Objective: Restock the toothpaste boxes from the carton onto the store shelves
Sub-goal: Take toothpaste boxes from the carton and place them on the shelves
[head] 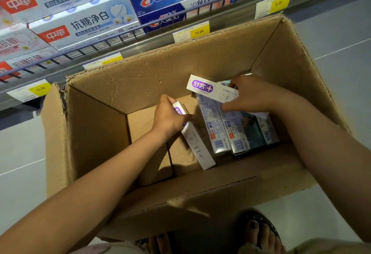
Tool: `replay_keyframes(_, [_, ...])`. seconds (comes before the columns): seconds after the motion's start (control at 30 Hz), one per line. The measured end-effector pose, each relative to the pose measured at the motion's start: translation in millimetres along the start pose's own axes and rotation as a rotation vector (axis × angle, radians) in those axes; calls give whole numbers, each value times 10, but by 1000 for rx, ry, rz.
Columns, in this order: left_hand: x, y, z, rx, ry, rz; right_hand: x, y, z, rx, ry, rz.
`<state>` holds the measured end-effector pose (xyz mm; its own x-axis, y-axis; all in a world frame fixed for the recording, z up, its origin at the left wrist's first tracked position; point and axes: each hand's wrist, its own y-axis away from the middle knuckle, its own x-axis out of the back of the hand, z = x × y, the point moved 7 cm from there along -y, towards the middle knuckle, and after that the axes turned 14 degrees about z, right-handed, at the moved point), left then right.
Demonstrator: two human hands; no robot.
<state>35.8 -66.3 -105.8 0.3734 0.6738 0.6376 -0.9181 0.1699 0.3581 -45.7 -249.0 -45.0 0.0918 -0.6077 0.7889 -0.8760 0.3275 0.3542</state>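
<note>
Lifting two boxes at once looks like the risky part here. The store shelves (84, 18) at the far left are already packed tight behind a wire rail (112, 37), so a box pushed in at an angle could jam on the rail or knock a neighbour out of line. The deep carton (200, 67) stands between the person and those shelves. A long box carried low could catch on its tall far wall and be knocked loose or crushed at one end. On the right of the carton's bottom lies a row of blue-and-white toothpaste boxes (217, 133), directly beneath the right hand (255, 95), and dragging anything across them could scatter the row. The left hand (170, 117) is wrapped around the far end of a first purple-logo box (197, 149), whose near end slopes down just left of that row. The right hand pinches a second purple-logo box (208, 90) by its right end, above the row and near the far wall. Gripped so far from its middle, that box could pivot and slip.
</note>
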Motion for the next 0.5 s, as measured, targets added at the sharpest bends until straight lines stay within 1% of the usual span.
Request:
replay_keyframes(0.07, [32,-4,-2,56,74,-2,-3,10,4,-14,-16,-8])
replay_keyframes(0.13, [61,6,-36,188,211,-38,1,21,7,-24,-37,-14])
replay_keyframes(0.23, [64,97,11,362,455,-186,18,49,40,-61,-58,-29])
replay_keyframes(0.3, [94,146,55,439,583,-245,47,54,65,-85,-34,-29])
replay_keyframes(0.4, [152,185,119,459,648,-330,94,72,57,-89,-21,-33])
replay_keyframes(0.5, [266,189,211,390,602,-385,102,121,33,-142,-203,-125])
